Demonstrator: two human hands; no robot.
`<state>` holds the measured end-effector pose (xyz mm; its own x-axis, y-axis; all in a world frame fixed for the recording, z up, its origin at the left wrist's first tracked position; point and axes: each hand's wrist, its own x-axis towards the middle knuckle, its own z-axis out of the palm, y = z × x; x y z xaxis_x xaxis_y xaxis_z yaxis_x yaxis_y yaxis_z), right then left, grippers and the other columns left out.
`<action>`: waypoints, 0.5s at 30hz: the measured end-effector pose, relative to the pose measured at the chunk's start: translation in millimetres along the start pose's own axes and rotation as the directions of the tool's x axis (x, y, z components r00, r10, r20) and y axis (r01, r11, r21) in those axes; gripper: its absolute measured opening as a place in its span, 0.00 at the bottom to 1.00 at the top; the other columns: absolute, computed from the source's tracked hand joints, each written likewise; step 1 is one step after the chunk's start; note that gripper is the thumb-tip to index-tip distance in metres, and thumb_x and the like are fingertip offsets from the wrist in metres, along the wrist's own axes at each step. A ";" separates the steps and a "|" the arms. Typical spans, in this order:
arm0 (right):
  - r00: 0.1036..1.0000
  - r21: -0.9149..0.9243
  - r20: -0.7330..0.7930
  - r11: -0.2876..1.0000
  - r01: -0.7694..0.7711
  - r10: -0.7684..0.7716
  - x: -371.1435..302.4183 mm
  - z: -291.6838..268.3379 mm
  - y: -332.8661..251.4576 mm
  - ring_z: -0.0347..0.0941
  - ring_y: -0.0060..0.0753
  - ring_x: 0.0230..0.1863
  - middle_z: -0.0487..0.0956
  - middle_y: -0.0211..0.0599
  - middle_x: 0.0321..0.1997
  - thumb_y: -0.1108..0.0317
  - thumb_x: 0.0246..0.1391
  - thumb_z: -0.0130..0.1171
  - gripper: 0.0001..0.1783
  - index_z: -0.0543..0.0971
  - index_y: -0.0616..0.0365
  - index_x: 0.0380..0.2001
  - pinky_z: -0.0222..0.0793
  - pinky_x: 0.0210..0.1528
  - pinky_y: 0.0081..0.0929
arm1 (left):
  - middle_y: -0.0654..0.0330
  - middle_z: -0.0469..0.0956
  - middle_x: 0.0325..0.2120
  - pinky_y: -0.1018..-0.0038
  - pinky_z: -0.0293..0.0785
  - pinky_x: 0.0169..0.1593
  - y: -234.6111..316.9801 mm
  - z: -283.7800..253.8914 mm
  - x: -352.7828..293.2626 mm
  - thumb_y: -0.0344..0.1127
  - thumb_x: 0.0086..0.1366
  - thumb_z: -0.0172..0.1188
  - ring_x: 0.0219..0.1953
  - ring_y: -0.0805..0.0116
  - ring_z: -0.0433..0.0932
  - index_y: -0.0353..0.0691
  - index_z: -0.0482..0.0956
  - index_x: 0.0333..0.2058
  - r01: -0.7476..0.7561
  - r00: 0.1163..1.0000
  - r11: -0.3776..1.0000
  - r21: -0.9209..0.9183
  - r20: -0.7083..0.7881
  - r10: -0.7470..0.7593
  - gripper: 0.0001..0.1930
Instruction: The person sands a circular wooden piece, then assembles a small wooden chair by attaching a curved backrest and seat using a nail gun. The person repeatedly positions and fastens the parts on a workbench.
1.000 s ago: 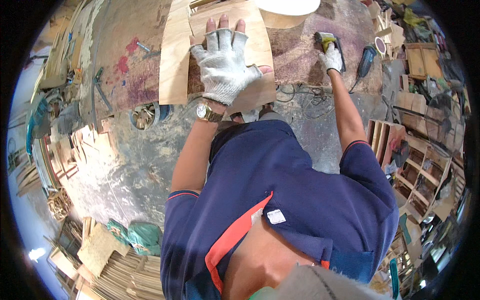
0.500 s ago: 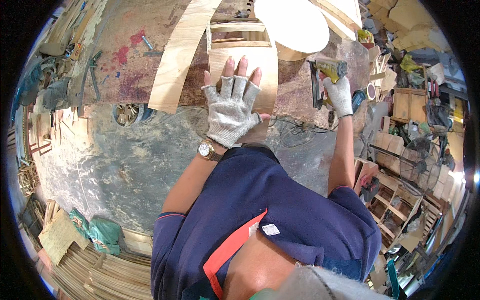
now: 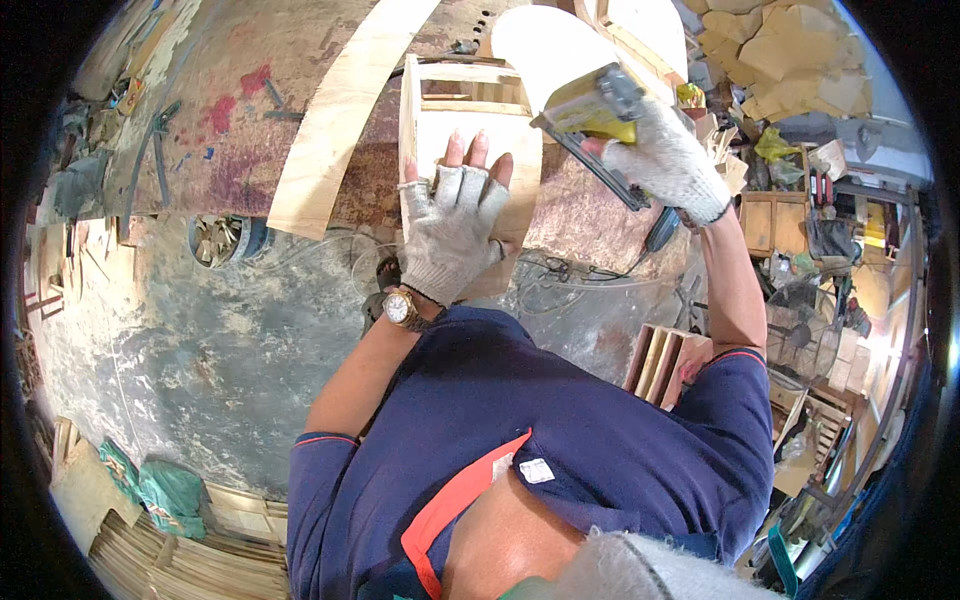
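My left hand (image 3: 455,220), in a fingerless knit glove, lies flat with spread fingers on a light plywood panel (image 3: 515,165). The panel covers part of a wooden frame (image 3: 470,73), whose crosspieces show at its far end. My right hand (image 3: 672,165), gloved too, is wrapped round a yellow and black nail gun (image 3: 595,105). The gun is raised to the right of the frame, its nose pointing left toward the panel. Whether the nose touches the wood I cannot tell.
A curved plywood strip (image 3: 345,125) lies left of the frame on the stained worktable (image 3: 210,165). White rounded boards (image 3: 545,45) stand at the far right. Below the table's near edge are a bucket of offcuts (image 3: 218,240) and a dark hose (image 3: 575,272). Scrap wood and cardboard (image 3: 800,60) crowd the right.
My right hand has lifted the nail gun from the table's right side and turned its nose leftward toward the panel. My left hand and the frame have shifted slightly left in view.
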<state>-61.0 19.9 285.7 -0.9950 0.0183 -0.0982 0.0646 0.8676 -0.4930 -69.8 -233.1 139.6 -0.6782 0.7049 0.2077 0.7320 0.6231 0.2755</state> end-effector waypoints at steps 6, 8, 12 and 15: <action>0.990 -0.055 0.076 0.991 0.125 -0.120 21.0 -5.9 -6.9 0.80 0.33 0.53 0.86 0.41 0.49 0.65 0.58 0.74 0.30 0.77 0.60 0.61 0.76 0.57 0.34 | 0.56 0.55 0.77 0.30 0.39 0.75 -1.4 3.7 1.4 0.66 0.40 0.76 0.80 0.54 0.47 0.55 0.64 0.74 -0.002 0.998 0.998 -0.056 -0.063 -0.002 0.60; 0.981 -0.108 0.066 0.976 0.188 -0.182 26.9 -4.7 -13.7 0.81 0.35 0.52 0.87 0.42 0.49 0.62 0.58 0.74 0.30 0.78 0.60 0.60 0.76 0.57 0.36 | 0.57 0.56 0.77 0.31 0.41 0.75 -1.2 4.3 0.4 0.63 0.39 0.77 0.80 0.54 0.49 0.55 0.65 0.73 -0.003 0.997 0.998 -0.058 -0.075 -0.001 0.59; 0.961 -0.268 0.061 0.922 0.278 -0.271 42.3 -3.2 -23.6 0.83 0.35 0.47 0.87 0.42 0.49 0.59 0.57 0.74 0.29 0.79 0.60 0.59 0.78 0.52 0.35 | 0.58 0.59 0.76 0.32 0.43 0.74 0.0 6.1 -0.3 0.61 0.38 0.77 0.79 0.54 0.52 0.55 0.68 0.71 -0.006 0.996 1.000 -0.010 -0.090 0.005 0.58; 0.944 -0.243 0.085 0.912 0.329 -0.318 55.0 -1.7 -30.1 0.83 0.40 0.49 0.86 0.43 0.50 0.57 0.55 0.75 0.31 0.79 0.56 0.59 0.78 0.54 0.37 | 0.58 0.61 0.75 0.33 0.43 0.75 -1.1 8.5 0.0 0.61 0.37 0.78 0.78 0.55 0.53 0.55 0.69 0.70 -0.011 0.993 1.000 0.008 -0.118 0.012 0.57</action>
<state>-117.8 -4.4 296.6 -0.9536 -0.3010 -0.0095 -0.2873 0.9185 -0.2716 -70.0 -230.9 131.3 -0.6721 0.6677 0.3200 0.7402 0.6178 0.2655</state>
